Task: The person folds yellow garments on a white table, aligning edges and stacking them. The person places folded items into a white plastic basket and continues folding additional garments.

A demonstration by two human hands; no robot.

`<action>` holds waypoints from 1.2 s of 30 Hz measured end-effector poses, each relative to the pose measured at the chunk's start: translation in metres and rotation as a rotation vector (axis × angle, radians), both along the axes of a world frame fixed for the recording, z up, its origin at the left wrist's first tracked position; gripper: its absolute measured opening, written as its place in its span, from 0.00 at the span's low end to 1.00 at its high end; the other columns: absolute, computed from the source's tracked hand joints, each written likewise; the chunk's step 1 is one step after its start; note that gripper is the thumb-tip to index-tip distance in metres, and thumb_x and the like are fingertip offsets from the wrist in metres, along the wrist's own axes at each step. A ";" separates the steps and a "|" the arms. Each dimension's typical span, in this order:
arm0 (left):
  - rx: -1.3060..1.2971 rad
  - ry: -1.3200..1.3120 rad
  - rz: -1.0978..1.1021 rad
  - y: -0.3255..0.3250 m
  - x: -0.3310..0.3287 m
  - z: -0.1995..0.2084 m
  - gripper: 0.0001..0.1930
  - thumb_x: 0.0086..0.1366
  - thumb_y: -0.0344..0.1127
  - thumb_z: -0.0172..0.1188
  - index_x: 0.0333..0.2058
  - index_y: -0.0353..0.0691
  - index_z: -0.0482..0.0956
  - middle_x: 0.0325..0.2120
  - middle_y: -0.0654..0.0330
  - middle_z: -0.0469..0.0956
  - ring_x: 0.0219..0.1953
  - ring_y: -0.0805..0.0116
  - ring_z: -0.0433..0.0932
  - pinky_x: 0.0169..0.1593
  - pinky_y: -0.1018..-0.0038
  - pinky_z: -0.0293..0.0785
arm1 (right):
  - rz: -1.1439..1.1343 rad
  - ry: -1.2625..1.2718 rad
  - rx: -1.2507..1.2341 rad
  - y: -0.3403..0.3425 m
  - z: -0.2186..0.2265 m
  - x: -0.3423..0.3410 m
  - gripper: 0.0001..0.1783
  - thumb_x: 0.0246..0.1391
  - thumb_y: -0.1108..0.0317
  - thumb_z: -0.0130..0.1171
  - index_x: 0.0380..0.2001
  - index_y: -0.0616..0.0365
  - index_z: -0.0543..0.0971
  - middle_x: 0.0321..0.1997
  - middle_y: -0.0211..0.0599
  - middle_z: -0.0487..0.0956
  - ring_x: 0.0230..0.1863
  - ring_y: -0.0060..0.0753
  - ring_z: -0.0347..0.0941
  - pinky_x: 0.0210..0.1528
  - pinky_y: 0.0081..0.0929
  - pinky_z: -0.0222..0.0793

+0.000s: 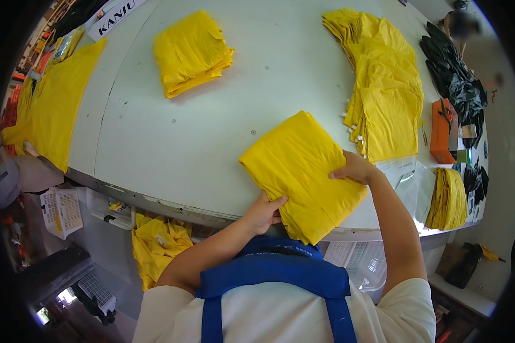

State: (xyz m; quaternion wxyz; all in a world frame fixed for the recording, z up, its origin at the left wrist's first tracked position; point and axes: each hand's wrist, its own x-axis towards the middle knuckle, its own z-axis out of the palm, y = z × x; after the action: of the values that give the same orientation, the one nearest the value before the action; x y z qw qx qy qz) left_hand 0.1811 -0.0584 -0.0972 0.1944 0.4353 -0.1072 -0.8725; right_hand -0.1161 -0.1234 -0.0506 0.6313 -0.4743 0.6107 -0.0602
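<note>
Both my hands grip a folded yellow garment [306, 171] at the table's near edge, its fabric thin and slightly shiny. My left hand [264, 212] holds its lower left side, thumb on top and fingers partly hidden beneath. On its right side, my right hand [356, 169] is closed with the thumb across the top; the other fingers are mostly underneath. Farther off to the left lies another folded yellow bundle [191, 54]. Just beyond my right hand, an overlapping row of yellow garments [386, 91] with small white tags stretches toward the far side.
An orange box [442, 131], black plastic material [458, 80] and a yellow stack [447, 199] sit at the right. Yellow fabric [68, 103] covers the left end, near another person's sleeve [37, 170]. Below the edge are a white basket [63, 211] and loose yellow fabric [157, 243].
</note>
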 end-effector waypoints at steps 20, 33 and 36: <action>-0.662 -0.304 -0.832 -0.034 -0.181 -0.009 0.20 0.60 0.30 0.51 0.53 0.40 0.73 0.42 0.58 0.78 0.35 0.73 0.74 0.38 0.76 0.71 | -0.748 0.522 -0.327 0.223 0.015 -0.028 0.49 0.34 0.68 0.69 0.61 0.59 0.57 0.48 0.53 0.77 0.51 0.54 0.74 0.51 0.38 0.70; -1.014 -0.748 -0.346 -0.037 -0.229 -0.046 0.25 0.54 0.32 0.63 0.51 0.32 0.72 0.43 0.50 0.75 0.49 0.63 0.72 0.51 0.70 0.69 | -1.164 0.196 -0.537 0.241 0.051 -0.117 0.41 0.36 0.74 0.65 0.57 0.64 0.60 0.49 0.48 0.75 0.50 0.42 0.73 0.54 0.34 0.67; -1.314 -1.019 -0.254 0.003 -0.146 -0.038 0.21 0.52 0.33 0.65 0.45 0.34 0.74 0.38 0.49 0.75 0.42 0.55 0.75 0.46 0.67 0.73 | -0.780 0.475 -0.433 0.219 0.055 -0.101 0.44 0.37 0.68 0.67 0.59 0.64 0.58 0.46 0.55 0.77 0.49 0.52 0.75 0.52 0.36 0.69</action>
State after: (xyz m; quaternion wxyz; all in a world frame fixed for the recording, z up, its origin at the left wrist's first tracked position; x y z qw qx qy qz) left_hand 0.0348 -0.0556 -0.1351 0.2366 0.5588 -0.7163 -0.3445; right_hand -0.2171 0.0956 0.0041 0.2928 -0.3315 0.8426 -0.3073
